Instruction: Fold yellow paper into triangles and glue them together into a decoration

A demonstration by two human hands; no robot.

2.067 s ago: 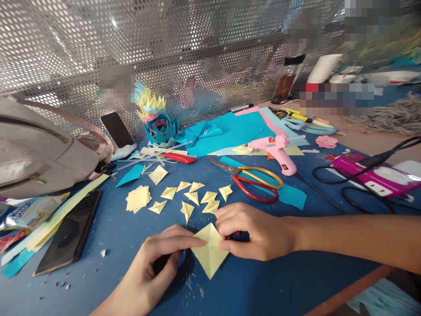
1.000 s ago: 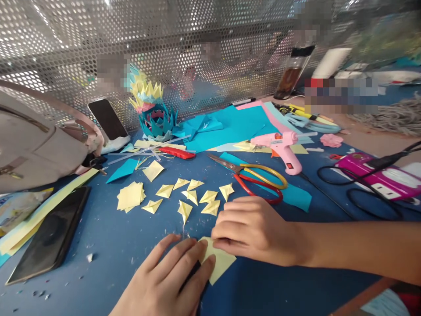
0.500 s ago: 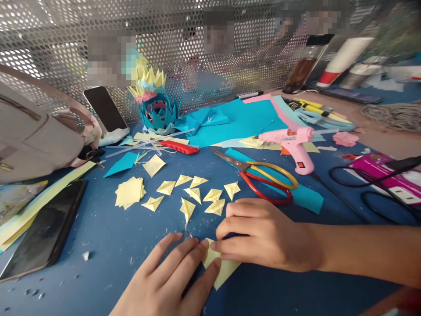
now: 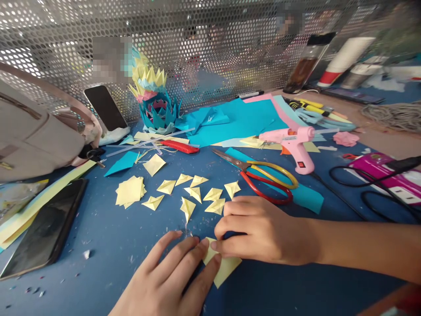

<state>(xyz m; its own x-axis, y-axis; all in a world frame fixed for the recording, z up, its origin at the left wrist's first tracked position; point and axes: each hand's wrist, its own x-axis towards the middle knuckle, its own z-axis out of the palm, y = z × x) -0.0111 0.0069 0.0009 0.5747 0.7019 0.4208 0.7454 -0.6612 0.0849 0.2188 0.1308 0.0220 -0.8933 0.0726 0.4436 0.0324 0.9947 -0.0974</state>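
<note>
A small yellow paper piece (image 4: pixel 224 268) lies flat on the blue table (image 4: pixel 108 245) near the front edge, partly folded. My left hand (image 4: pixel 171 278) lies flat with its fingertips pressing the paper's left edge. My right hand (image 4: pixel 263 230) presses down on the paper's top with curled fingers. Just beyond my hands lie several folded yellow paper triangles (image 4: pixel 197 193) and a stack of yellow squares (image 4: pixel 130 192).
Red and yellow scissors (image 4: pixel 263 177), a pink glue gun (image 4: pixel 292 142), a red cutter (image 4: pixel 179 147), blue paper sheets (image 4: pixel 237 123) and a paper flower model (image 4: pixel 154 105) lie beyond. A black phone (image 4: pixel 42 230) and grey bag (image 4: pixel 39 136) are left; a magenta power strip (image 4: pixel 391 175) with cables right.
The yellow paper went from a larger kite shape held between both hands to a smaller fold pressed flat on the table. In the last half second my hands barely moved.
</note>
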